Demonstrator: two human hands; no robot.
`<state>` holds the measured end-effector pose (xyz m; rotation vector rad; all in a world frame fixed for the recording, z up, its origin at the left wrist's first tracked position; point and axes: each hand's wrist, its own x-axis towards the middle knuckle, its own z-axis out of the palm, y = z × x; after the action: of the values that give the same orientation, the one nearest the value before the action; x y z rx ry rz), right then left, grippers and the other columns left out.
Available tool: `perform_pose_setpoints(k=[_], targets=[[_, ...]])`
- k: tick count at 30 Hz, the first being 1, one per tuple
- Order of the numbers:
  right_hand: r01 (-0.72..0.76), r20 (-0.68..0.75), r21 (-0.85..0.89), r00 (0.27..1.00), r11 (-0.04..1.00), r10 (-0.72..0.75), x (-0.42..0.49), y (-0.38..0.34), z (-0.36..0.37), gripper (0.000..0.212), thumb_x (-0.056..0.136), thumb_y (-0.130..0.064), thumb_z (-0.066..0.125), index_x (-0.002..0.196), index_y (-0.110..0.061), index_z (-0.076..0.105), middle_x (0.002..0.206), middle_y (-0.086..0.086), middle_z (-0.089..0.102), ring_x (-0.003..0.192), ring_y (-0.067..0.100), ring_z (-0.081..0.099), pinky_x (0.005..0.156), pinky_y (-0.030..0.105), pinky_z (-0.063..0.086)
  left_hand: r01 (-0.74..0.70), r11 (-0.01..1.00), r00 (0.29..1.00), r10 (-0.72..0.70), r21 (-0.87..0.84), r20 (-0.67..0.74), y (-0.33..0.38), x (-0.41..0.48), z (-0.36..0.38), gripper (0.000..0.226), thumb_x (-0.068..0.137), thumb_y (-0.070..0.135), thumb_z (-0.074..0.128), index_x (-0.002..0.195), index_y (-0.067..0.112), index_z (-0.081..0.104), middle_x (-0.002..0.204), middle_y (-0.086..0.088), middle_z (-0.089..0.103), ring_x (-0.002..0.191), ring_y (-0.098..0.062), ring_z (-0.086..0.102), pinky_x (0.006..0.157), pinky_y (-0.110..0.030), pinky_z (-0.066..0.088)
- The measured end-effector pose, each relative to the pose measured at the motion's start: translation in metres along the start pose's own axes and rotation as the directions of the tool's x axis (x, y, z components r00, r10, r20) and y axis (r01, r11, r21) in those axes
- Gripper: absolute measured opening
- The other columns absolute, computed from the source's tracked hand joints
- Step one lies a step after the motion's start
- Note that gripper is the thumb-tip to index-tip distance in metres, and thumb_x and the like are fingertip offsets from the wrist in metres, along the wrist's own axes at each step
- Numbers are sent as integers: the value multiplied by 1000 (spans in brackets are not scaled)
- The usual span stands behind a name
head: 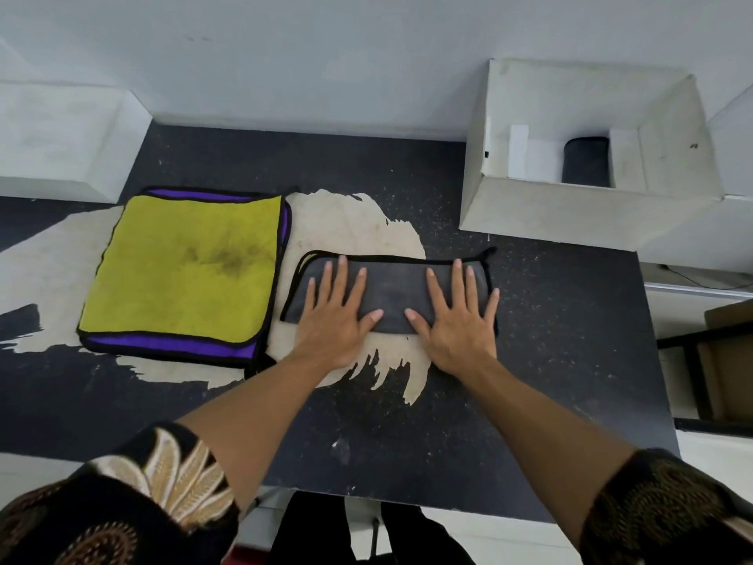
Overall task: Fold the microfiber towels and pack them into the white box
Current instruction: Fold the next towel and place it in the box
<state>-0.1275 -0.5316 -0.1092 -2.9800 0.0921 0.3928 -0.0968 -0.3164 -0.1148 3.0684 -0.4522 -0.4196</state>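
Centre of frame: grey microfiber towel with black edging (391, 293), folded into a long strip, lying flat on the scuffed black desk (550, 360).

- Left hand (332, 318) lies flat on the strip's left half, fingers straight and spread, gripping nothing.
- Right hand (456, 318) does the same on the right half. Both press down on the towel.
- White cardboard box (570, 210) sits at upper right, well apart from the strip, open side up.
- Yellow plush towel with purple underside (183, 271) lies left of centre, just beside the grey strip.

Handling, as judged: the cloth looks soft, light and limp, with no stiffness of its own. The fold will likely loosen once pressure comes off. Best hold is a pinch at each short end through all layers, or along the near folded edge, so the layers lift together. Not fragile; the nap should grip skin well.

Hard to make out:
- How many layers the strip has.
- The box's near wall hides most of its floor. Only 1 dark folded towel (586, 159) shows inside, partly cut off.
- Whether the yellow item is 1 towel or several.
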Motion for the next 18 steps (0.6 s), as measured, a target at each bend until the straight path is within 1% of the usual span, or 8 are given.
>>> perform_pose_setpoints(k=[2, 6, 9, 10, 12, 13, 14, 18], targets=[[-21, 3, -19, 1000, 1000, 21, -2, 12, 0, 79, 90, -76, 2, 155, -33, -11, 161, 7, -25, 148, 24, -25, 116, 63, -9, 87, 996, 996, -87, -20, -10, -15, -5, 3, 81, 93, 70, 0, 155, 21, -18, 161, -10, -26, 148, -28, -23, 121, -47, -7], [-25, 24, -14, 999, 1000, 25, -4, 13, -5, 80, 90, -76, 1, 155, -31, -13, 161, 8, -26, 147, 24, -27, 116, 63, -10, 180, 984, 984, -180, -15, -2, -25, -8, -3, 85, 94, 68, 5, 156, 12, -13, 163, -13, -18, 150, -32, -15, 121, -47, -6], [-35, 40, 24, 999, 999, 34, -3, 10, -9, 75, 94, -71, 5, 155, -30, -9, 162, 11, -22, 149, 27, -22, 114, 59, -12, 237, 971, 970, -238, -37, -40, -21, -6, -14, 78, 101, 57, 17, 156, 3, 6, 163, -21, 2, 150, -39, 3, 121, -47, 4], [-89, 17, 79, 996, 993, 88, -2, 9, -13, 73, 96, -68, 11, 156, -28, -3, 163, 13, -15, 150, 31, -14, 115, 57, -9, 256, 965, 961, -260, -52, -91, -21, -6, -20, 70, 103, 49, 25, 154, 1, 18, 160, -23, 16, 146, -41, 17, 119, -48, 15], [-289, -98, 233, 943, 929, 318, -2, 7, -24, 66, 99, -57, 35, 152, -19, 23, 159, 21, 14, 145, 40, 17, 116, 55, 15, 282, 957, 939, -290, -70, -184, -25, -4, -31, 50, 101, 31, 44, 143, 4, 39, 143, -22, 42, 124, -38, 45, 102, -45, 38], [-387, -140, 294, 887, 874, 440, -1, 6, -30, 61, 97, -49, 48, 143, -12, 33, 150, 23, 29, 136, 41, 30, 109, 53, 28, 292, 953, 937, -301, -77, -177, -28, -2, -35, 45, 97, 25, 50, 137, 5, 43, 134, -20, 47, 113, -34, 50, 93, -42, 42], [-464, -140, 330, 837, 822, 529, -1, 5, -36, 57, 93, -42, 57, 136, -8, 38, 142, 22, 37, 127, 40, 38, 102, 50, 35, 304, 949, 939, -313, -86, -143, -31, 0, -38, 44, 94, 21, 55, 133, 6, 44, 128, -19, 49, 107, -32, 52, 88, -39, 43], [-622, 118, 424, 759, 658, 641, 11, 11, -49, 60, 87, -32, 66, 130, -2, 37, 131, 20, 49, 118, 40, 51, 97, 48, 46, 392, 891, 915, -403, -230, 1, -38, 15, -48, 44, 90, 15, 63, 127, 3, 42, 127, -22, 47, 105, -36, 55, 81, -40, 46]])
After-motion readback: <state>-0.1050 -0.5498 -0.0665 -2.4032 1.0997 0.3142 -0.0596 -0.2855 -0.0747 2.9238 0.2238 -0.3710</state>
